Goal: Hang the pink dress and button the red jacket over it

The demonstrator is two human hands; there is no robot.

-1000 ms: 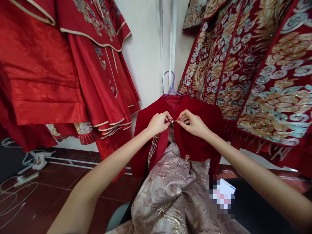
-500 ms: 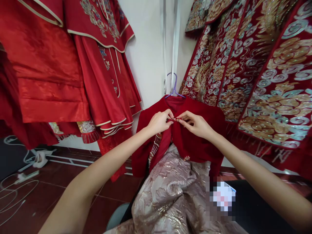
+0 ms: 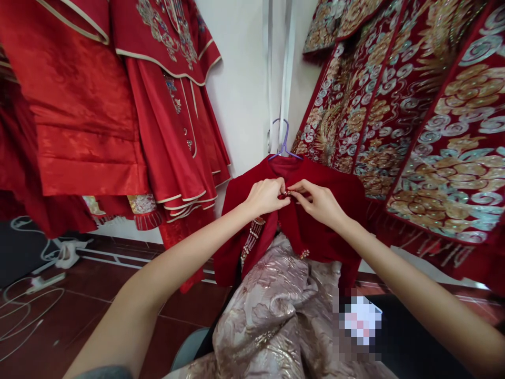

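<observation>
A short red velvet jacket [image 3: 327, 221] hangs on a purple hanger [image 3: 284, 141] in front of me. My left hand [image 3: 267, 196] pinches a small gold-toned fastener [image 3: 287, 193] at the jacket's front, just below the neckline. My right hand [image 3: 317, 201] grips the other end of the same fastener, thumb and forefinger together. The fingertips nearly meet and hide most of it. A beaded tassel [image 3: 252, 237] hangs on the jacket's left side, and a small beaded ornament [image 3: 304, 254] sits low on its front. Shiny pinkish-gold brocade fabric [image 3: 272, 310] spreads beneath the jacket.
Red garments with cream piping [image 3: 169, 131] hang at left. Heavily embroidered red panels [image 3: 445, 137] hang at right. A white metal rack post [image 3: 278, 68] stands at the wall. White cables [image 3: 35, 295] lie on the tiled floor. A blurred card-like patch [image 3: 361, 318] lies lower right.
My left hand has moved slightly right and its fingers have curled in more, covering more of the fastener. The right hand stays nearly in place. The view has shifted a little.
</observation>
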